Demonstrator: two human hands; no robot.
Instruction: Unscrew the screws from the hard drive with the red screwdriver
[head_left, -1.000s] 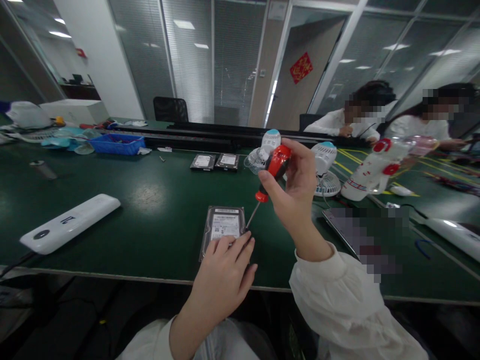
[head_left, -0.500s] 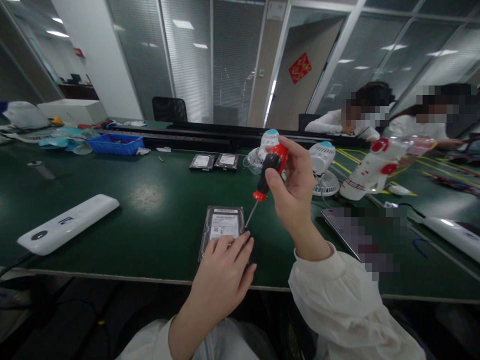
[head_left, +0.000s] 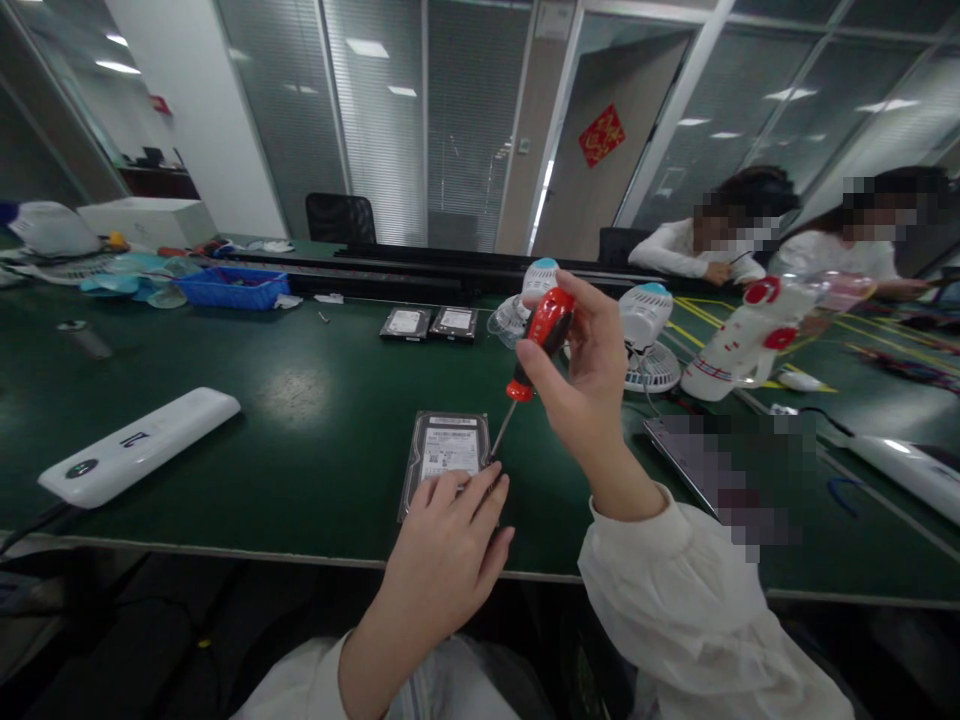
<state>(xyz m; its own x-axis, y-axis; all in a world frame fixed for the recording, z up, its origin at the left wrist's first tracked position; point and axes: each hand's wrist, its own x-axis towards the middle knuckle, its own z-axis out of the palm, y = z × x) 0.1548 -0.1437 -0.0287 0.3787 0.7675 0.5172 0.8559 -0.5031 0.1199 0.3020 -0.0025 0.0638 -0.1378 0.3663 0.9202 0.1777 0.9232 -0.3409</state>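
A hard drive (head_left: 452, 446) lies label side up near the table's front edge. Across its lower part rests my left hand (head_left: 446, 535), fingers stretched out and fairly flat, hiding that end of the drive. My right hand (head_left: 589, 380) is closed around the red and black handle of a screwdriver (head_left: 550, 325). The screwdriver is tilted, and its shaft runs down to the drive's right edge, close to my left fingertips. The exact spot its tip touches is too small to make out.
Two more hard drives (head_left: 454, 322) lie farther back. A blue tray (head_left: 234, 288) and a white device (head_left: 141, 447) are on the left. Small white fans (head_left: 643, 318), a phone (head_left: 686, 460) and a white bottle (head_left: 731, 345) stand or lie right. Two people sit at the far right.
The screwdriver's handle has turned within my right fingers, its red part now facing me more. My left hand has stayed in place on the hard drive.
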